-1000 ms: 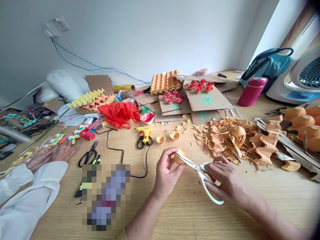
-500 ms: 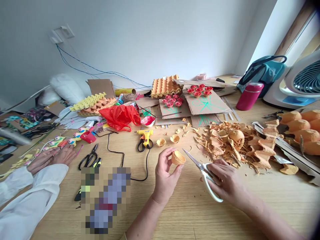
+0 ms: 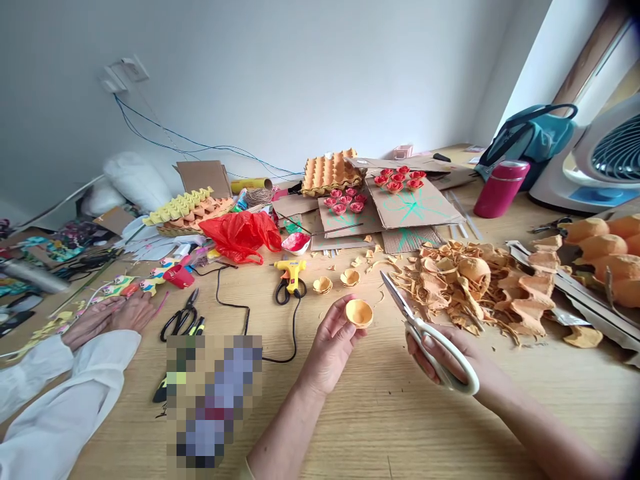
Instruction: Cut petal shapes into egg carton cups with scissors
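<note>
My left hand [image 3: 334, 343] pinches a small orange egg-carton cup [image 3: 359, 313], its round hollow tilted toward me. To its right, my right hand [image 3: 450, 353] grips white-handled scissors [image 3: 425, 337], whose blades look closed and point up and left, apart from the cup. Just beyond my left hand, two cut cups with petal-like rims, a left one [image 3: 323, 285] and a right one [image 3: 350, 277], stand on the wooden table [image 3: 380, 413]. A heap of orange carton scraps [image 3: 450, 280] lies past the scissors.
A yellow glue gun [image 3: 291, 270] with a black cord stands left of the cups. Red paper flowers [image 3: 395, 179] sit on cardboard [image 3: 415, 207] behind. A co-worker's hands [image 3: 133, 313] are at the left, near black-handled scissors [image 3: 183, 317]. A pink bottle [image 3: 501, 190] stands at right.
My left hand has turned the cup so its opening faces me more. My right hand has rotated, swinging the scissors more upright and slightly away from the cup.
</note>
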Available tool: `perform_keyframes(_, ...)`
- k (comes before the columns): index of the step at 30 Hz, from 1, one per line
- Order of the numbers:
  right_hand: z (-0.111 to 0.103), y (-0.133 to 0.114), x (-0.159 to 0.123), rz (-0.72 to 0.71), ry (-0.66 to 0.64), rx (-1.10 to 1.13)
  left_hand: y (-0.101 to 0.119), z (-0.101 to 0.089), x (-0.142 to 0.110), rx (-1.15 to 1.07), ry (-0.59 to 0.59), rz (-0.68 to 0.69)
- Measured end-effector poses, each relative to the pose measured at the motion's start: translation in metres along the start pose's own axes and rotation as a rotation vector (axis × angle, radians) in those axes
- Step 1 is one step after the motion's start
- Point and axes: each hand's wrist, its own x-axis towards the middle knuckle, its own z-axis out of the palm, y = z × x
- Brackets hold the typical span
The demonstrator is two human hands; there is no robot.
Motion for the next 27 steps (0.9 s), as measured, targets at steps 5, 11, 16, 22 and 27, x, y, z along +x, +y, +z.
perform_keyframes(5, -0.001, 0.003, 0.0, -0.023, -0.008, 0.126, 0.0, -0.003, 0.001, -0.005, -0.062, -0.063)
perform_keyframes(11, -0.003, 0.005, -0.002, -0.051, -0.038, 0.253, 0.001, -0.007, 0.0, -0.011, -0.087, -0.087)
perform_keyframes(16, -0.002, 0.004, -0.005, -0.087, -0.06, 0.29, 0.009, -0.013, -0.001, 0.13, -0.156, -0.09)
perform_keyframes(22, -0.003, 0.003, -0.002, 0.008, -0.003, 0.171, 0.008, -0.031, 0.008, 0.412, -0.129, 0.028)
perform_keyframes(27, -0.005, 0.015, 0.002, 0.053, 0.013, 0.086, 0.003, -0.044, 0.01, 0.611, -0.047, 0.13)
